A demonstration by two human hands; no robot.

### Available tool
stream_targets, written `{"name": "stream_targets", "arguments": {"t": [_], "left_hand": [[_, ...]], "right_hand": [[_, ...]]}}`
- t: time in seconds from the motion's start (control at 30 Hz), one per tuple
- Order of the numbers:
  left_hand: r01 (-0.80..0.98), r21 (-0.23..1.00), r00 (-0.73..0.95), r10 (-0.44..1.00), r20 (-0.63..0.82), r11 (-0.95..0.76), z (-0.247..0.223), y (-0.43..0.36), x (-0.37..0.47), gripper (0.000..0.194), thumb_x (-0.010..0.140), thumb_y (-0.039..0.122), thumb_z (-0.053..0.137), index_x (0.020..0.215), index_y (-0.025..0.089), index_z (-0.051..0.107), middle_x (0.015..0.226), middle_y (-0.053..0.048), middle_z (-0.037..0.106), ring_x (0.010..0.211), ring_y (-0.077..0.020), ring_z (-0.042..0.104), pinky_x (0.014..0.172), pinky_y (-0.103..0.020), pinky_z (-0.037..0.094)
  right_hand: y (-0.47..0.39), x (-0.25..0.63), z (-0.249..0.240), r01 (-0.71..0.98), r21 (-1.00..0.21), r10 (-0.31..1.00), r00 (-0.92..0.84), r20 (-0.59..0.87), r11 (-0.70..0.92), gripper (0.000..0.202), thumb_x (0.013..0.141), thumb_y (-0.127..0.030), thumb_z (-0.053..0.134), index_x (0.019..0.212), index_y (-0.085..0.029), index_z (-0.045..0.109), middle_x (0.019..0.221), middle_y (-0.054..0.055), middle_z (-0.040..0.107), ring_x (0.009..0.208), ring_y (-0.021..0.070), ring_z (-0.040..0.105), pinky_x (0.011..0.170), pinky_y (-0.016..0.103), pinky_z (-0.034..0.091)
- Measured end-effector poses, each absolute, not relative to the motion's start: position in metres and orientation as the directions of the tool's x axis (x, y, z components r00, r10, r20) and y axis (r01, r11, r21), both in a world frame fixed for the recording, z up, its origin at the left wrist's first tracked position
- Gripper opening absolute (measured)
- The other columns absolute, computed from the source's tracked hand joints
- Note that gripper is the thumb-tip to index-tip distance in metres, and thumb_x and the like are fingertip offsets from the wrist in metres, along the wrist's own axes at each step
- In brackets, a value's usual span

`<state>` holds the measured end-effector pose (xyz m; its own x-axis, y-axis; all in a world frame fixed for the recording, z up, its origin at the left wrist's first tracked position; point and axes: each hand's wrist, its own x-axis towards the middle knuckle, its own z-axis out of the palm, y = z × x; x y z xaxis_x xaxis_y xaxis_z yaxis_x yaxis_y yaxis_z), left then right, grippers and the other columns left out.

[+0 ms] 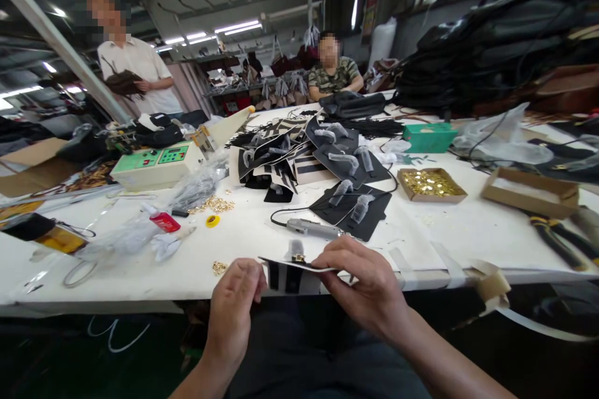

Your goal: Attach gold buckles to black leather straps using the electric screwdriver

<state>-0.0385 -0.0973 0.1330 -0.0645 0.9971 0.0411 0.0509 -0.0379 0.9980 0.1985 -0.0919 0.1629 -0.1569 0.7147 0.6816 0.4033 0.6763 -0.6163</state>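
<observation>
My right hand (367,283) pinches the right edge of a black leather panel (285,275) between thumb and fingers. The panel is held edge-on over the table's front edge, its underside pale with black strips. On its upper face sits a small gold metal fitting (298,257) beside a piece wrapped in clear plastic (295,247). At the panel's left end, my left hand (234,308) is closed, thumb against fingers; whether it grips the panel or a tiny part is hidden. A grey pen-shaped power tool (313,228) with a cord lies just beyond the panel.
Black panels with plastic-wrapped fittings (346,165) are piled mid-table. Gold parts fill a cardboard tray (431,186); more gold pieces (218,204) lie loose. A red bottle (165,221), pliers (559,240) and a control box (159,165) surround the work area. Two people are beyond.
</observation>
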Motion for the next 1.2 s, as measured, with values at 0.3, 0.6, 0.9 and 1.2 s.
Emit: {"name": "stream_targets", "arguments": {"t": [0.3,0.6,0.9,1.2], "left_hand": [[-0.508,0.624,0.444,0.801,-0.400,0.593,0.148,-0.104,-0.036,0.058,0.089,0.065,0.066,0.119,0.017,0.074,0.110,-0.015,0.077,0.089,-0.0289,0.073,0.069,-0.044,0.066],[-0.261,0.895,0.271,0.917,-0.291,0.361,0.121,-0.104,-0.031,0.040,0.099,0.045,0.066,0.126,0.018,0.072,0.118,-0.011,0.077,0.097,-0.0249,0.073,0.082,-0.035,0.061],[0.076,0.994,0.149,0.985,-0.087,0.076,0.112,-0.101,-0.034,0.038,0.104,0.047,0.056,0.121,0.018,0.075,0.114,-0.007,0.076,0.104,-0.0235,0.066,0.105,-0.036,0.048],[-0.222,0.893,0.203,0.914,-0.350,0.391,0.112,-0.098,-0.031,0.043,0.095,0.048,0.068,0.123,0.016,0.073,0.104,-0.008,0.077,0.087,-0.0227,0.071,0.073,-0.031,0.061]], "right_hand": [[-0.106,0.183,0.135,0.435,-0.303,0.482,-0.397,0.781,0.848,0.023,0.096,-0.011,0.061,0.111,-0.025,0.073,0.094,0.006,0.076,0.098,0.0232,0.072,0.078,0.039,0.057],[-0.106,0.180,0.120,0.491,-0.686,0.835,-0.194,0.515,0.537,0.029,0.090,-0.037,0.080,0.116,-0.024,0.076,0.106,0.009,0.072,0.099,0.0255,0.068,0.083,0.042,0.056],[-0.094,0.148,0.111,0.405,-0.833,0.917,-0.034,0.398,0.377,0.007,0.088,-0.018,0.079,0.090,-0.022,0.074,0.087,0.002,0.072,0.083,0.0183,0.067,0.076,0.033,0.052],[-0.085,0.158,0.110,0.470,-0.686,0.829,-0.250,0.500,0.555,0.012,0.095,-0.017,0.074,0.104,-0.023,0.077,0.094,0.002,0.078,0.085,0.0173,0.069,0.079,0.033,0.050]]}}
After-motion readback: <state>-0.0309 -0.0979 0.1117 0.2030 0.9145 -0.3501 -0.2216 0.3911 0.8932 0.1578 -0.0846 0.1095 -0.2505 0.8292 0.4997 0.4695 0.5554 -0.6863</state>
